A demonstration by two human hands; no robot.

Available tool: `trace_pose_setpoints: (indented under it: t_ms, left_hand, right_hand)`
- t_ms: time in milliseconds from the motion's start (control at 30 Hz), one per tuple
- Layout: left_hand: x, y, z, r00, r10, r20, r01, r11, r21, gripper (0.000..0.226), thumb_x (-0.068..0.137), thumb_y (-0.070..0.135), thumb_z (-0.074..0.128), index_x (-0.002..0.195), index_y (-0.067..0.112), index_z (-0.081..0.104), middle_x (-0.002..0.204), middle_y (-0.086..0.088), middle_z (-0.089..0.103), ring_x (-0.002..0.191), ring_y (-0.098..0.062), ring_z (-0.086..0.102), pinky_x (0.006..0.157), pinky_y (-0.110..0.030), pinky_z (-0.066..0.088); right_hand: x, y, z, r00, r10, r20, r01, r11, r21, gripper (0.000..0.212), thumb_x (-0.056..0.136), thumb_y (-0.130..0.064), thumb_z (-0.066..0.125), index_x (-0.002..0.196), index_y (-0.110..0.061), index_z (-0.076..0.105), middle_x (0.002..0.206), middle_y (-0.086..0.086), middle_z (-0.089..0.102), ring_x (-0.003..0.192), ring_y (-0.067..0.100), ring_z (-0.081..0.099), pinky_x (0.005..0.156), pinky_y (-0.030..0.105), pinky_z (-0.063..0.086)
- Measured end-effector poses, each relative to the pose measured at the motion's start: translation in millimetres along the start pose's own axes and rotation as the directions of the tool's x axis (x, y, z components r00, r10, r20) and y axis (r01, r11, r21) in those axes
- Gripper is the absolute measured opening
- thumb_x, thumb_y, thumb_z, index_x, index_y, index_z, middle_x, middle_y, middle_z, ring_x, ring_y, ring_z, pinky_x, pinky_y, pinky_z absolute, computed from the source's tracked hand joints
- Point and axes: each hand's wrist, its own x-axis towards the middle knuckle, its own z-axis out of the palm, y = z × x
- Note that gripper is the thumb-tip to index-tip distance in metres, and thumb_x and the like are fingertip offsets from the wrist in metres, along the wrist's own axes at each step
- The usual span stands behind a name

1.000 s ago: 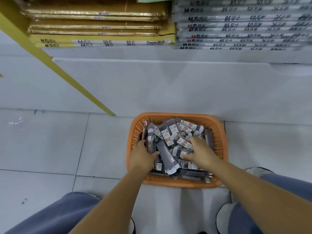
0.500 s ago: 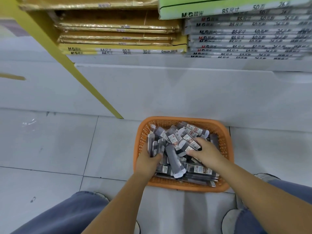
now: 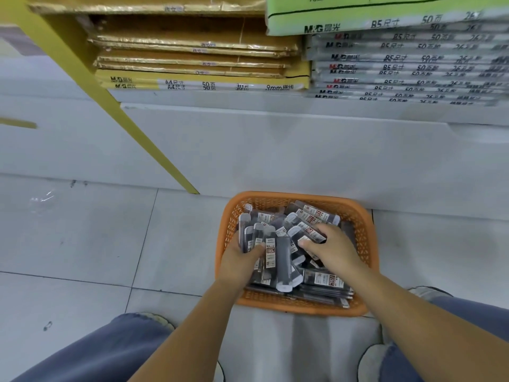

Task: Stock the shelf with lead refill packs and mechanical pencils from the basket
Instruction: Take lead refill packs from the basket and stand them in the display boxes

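Within the basket [image 3: 363,238] rim, left hand [image 3: 238,261] grips lead packs [image 3: 282,260]; right hand [image 3: 334,249] curls fingers [image 3: 323,230] round others.

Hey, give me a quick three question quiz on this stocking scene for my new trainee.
1. True or false: the orange basket sits on the floor.
2. The left hand and right hand are: A on the shelf, B in the basket, C on the knees.
3. Fill in: both hands grip ____.
Key: 1 true; 2 B; 3 lead refill packs.
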Motion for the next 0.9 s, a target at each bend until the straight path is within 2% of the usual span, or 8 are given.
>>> trace_pose_setpoints:
  t_ms: [67,167,267,367,467,633,767,900]
  left_hand:
    - [-5,8,-2,0.999,0.045,-0.02,-0.045,0.998,0.043,0.035,0.09,0.027,0.072,0.123,0.031,0.061,0.107,0.009,0.075,0.101,-0.017,0.072,0.094,-0.044,0.057]
    - [-14,22,-4,0.997,0.075,-0.026,-0.074,0.997,0.031,0.036,0.091,0.028,0.073,0.124,0.031,0.061,0.101,0.011,0.077,0.092,-0.011,0.073,0.089,-0.041,0.059]
    - [-27,37,-4,0.999,0.035,0.027,-0.034,0.999,-0.037,0.021,0.087,0.03,0.077,0.106,0.033,0.069,0.095,0.002,0.078,0.085,-0.024,0.074,0.075,-0.044,0.061]
    - [-46,64,-6,0.989,0.086,0.123,-0.07,0.989,-0.134,0.022,0.085,0.021,0.08,0.101,0.035,0.073,0.102,0.002,0.078,0.101,-0.022,0.072,0.089,-0.044,0.056]
    - [-66,98,-17,0.956,0.2,0.212,-0.145,0.957,-0.251,0.038,0.084,0.01,0.08,0.12,0.015,0.068,0.115,-0.013,0.075,0.11,-0.032,0.07,0.101,-0.055,0.051]
    - [-116,152,-48,0.866,0.369,0.338,-0.28,0.917,-0.285,0.042,0.086,0.01,0.077,0.126,0.009,0.064,0.12,-0.016,0.072,0.113,-0.032,0.069,0.098,-0.05,0.054]
    - [-160,195,-73,0.857,0.458,0.237,-0.443,0.889,-0.117,0.035,0.084,0.008,0.078,0.116,0.02,0.07,0.109,-0.007,0.077,0.104,-0.025,0.073,0.098,-0.05,0.055]
    - [-198,240,-97,0.826,0.539,0.163,-0.534,0.842,-0.078,0.035,0.079,0.014,0.081,0.111,0.024,0.072,0.105,-0.002,0.078,0.101,-0.023,0.074,0.096,-0.049,0.056]
  right_hand:
    - [-1,-6,-7,1.0,-0.013,-0.015,0.013,1.0,-0.011,0.044,0.086,-0.037,0.069,0.125,-0.018,0.061,0.115,-0.006,0.062,0.083,-0.001,0.053,0.07,0.018,0.04]
    - [-2,-18,-21,0.999,0.011,0.038,-0.01,1.0,-0.029,0.052,0.09,-0.034,0.066,0.136,-0.015,0.053,0.135,0.003,0.058,0.116,0.02,0.057,0.092,0.028,0.043]
    - [-11,-38,-36,0.995,0.0,0.096,-0.007,0.998,0.069,0.043,0.089,-0.033,0.067,0.129,-0.018,0.058,0.128,0.0,0.063,0.113,0.019,0.061,0.099,0.04,0.048]
    - [-30,-71,-50,0.993,-0.08,0.085,0.06,0.975,0.216,0.032,0.085,-0.033,0.072,0.114,-0.038,0.06,0.115,-0.011,0.065,0.102,0.002,0.062,0.088,0.027,0.052]
    - [-55,-112,-65,0.98,-0.2,0.018,0.182,0.923,0.339,0.024,0.085,-0.032,0.074,0.097,-0.041,0.055,0.098,-0.018,0.063,0.072,-0.017,0.06,0.054,0.003,0.043]
    - [-107,-172,-91,0.928,-0.366,-0.062,0.353,0.817,0.456,0.024,0.084,-0.023,0.074,0.102,-0.018,0.06,0.094,0.002,0.071,0.079,0.022,0.069,0.059,0.027,0.056]
    - [-144,-212,-113,0.865,-0.485,-0.128,0.486,0.745,0.458,0.02,0.084,-0.024,0.074,0.092,-0.018,0.057,0.078,-0.005,0.07,0.06,0.008,0.062,0.052,0.023,0.051]
    - [-169,-256,-151,0.818,-0.557,-0.144,0.556,0.701,0.448,0.02,0.092,-0.031,0.062,0.077,-0.018,0.06,0.072,0.002,0.07,0.065,0.015,0.067,0.062,0.03,0.054]
